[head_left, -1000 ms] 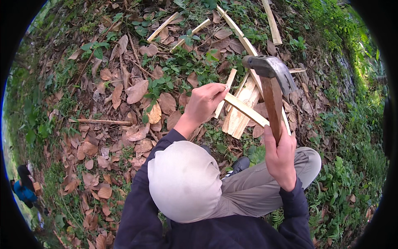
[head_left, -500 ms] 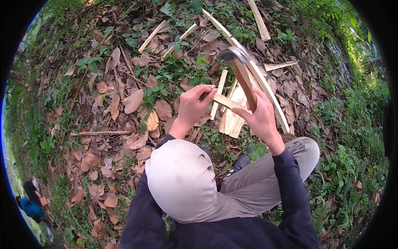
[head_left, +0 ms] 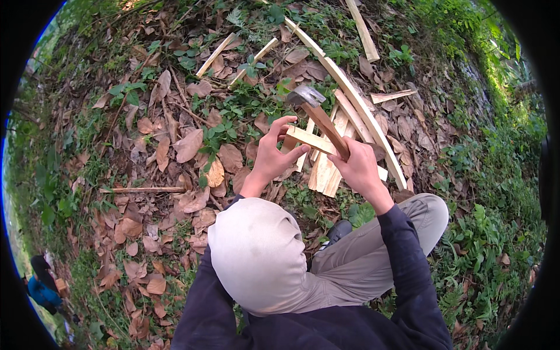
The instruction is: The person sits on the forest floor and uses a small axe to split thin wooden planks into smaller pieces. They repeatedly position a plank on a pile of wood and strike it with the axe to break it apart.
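grey cloth covers the pale rounded knee nearest the camera, with dark blue sleeves and an olive trouser leg folded beside a dark shoe. just beyond, the right hand is wrapped shut around the brown wooden handle of a small hatchet, gripping it low on the shaft while the grey steel head points up and away. the left hand has its fingers pinched on the near end of a short pale split wood stick, thumb on top, the other fingers curled underneath; the stick lies crosswise, passing under the hatchet handle and above a fan of pale split wood slats on the ground.

to do this chopping step well, i judge the holding fingers should stay at the near end of the stick, well clear of where the blade lands, and the stick's far end should rest firmly on the slats rather than float. a short, controlled drop of the head with a firm wrist seems safer than a wide swing, since the two hands are close together and the knee is near.

farther out, long curved pale strips of wood and loose sticks lie among dry brown leaves and green weeds. at the lower left edge another person in a blue top is partly visible.
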`<state>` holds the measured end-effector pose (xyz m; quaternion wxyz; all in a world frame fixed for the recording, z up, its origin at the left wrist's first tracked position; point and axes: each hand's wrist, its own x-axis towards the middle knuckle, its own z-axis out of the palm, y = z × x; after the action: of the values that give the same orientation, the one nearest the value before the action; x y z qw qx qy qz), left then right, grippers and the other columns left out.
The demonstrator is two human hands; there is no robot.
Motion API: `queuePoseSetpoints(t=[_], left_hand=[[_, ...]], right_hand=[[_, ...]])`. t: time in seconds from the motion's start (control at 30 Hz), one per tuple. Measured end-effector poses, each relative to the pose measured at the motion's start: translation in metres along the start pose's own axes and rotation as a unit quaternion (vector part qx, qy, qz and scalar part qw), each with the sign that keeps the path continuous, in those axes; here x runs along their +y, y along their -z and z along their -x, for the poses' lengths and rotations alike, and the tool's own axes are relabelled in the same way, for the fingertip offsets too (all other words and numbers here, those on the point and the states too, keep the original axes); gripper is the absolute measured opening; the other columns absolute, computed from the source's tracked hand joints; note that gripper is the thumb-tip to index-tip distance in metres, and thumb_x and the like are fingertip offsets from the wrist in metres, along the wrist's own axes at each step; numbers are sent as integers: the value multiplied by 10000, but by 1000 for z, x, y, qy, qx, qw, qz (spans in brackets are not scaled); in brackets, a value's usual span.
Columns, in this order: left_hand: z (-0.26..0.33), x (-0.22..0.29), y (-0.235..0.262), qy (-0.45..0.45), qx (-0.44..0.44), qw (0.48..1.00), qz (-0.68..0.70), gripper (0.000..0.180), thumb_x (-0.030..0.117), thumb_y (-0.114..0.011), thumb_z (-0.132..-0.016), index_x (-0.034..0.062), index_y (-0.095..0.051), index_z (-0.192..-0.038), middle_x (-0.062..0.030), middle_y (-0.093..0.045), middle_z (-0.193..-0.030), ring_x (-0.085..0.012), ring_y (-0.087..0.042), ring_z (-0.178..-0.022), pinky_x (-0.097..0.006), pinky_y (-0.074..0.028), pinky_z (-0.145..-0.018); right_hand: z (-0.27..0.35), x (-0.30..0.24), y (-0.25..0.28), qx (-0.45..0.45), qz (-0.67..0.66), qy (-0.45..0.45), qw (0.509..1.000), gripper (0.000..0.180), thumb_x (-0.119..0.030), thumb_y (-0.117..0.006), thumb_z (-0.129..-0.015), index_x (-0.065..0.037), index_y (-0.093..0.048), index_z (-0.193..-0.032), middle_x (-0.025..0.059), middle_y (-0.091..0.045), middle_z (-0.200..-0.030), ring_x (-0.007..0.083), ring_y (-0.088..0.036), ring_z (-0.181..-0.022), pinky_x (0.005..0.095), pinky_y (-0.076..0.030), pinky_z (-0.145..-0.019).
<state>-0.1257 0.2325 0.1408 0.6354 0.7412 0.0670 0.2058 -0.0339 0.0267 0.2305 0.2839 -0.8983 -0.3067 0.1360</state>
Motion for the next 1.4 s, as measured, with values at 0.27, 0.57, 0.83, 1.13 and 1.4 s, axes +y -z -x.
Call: queuePoseSetpoints(t=[0.27, 0.57, 0.83, 1.13, 1.4], left_hand=[[-11, -2, -20, 12, 26, 1000, -3, 417, 295, -825, -891, 49, -584, -1126, -55, -707, -868, -112, -700, -769, -274, -551, -682], [-17, 1, -24, 101, 2, 992, 76, 187, 191, -775, -919, 27, -692, -951, -27, -731, -901, -76, -705, -748, -245, -557, -658], [-22, 0, -27, 37, 9, 997, 74, 154, 173, -774, -913, 35, -742, -971, -39, -749, -911, -77, -710, -768, -237, -565, -673], [-31, -2, -26, 57, -8, 991, 122, 306, 167, -829, -877, 50, -684, -1120, -23, -737, -953, -51, -677, -764, -218, -556, -668], [-29, -1, -24, 79, -25, 992, 95, 556, 286, -904, -806, 64, -607, -1219, -43, -717, -906, -64, -688, -723, -231, -549, -624]], right_hand=[[1, -2, 2, -8, -17, -7, 1000, 231, -120, -777, -834, 30, -617, -905, 232, -639, -785, 432, -643, -767, 494, -479, -700], [3, 0, -2, 4, 1, 23, 1000, 218, -83, -763, -825, 29, -616, -941, 232, -633, -802, 447, -629, -807, 510, -476, -729], [4, 3, 0, 1, -7, 3, 1000, 238, -102, -778, -827, 24, -620, -953, 220, -625, -801, 429, -627, -801, 498, -475, -731], [3, 3, 1, 3, 10, 15, 1000, 238, -89, -774, -817, 26, -621, -960, 216, -617, -807, 426, -620, -806, 504, -473, -736], [13, 1, 3, 18, -8, -8, 1000, 234, -77, -776, -825, 27, -626, -971, 209, -612, -791, 415, -617, -759, 484, -473, -699]])
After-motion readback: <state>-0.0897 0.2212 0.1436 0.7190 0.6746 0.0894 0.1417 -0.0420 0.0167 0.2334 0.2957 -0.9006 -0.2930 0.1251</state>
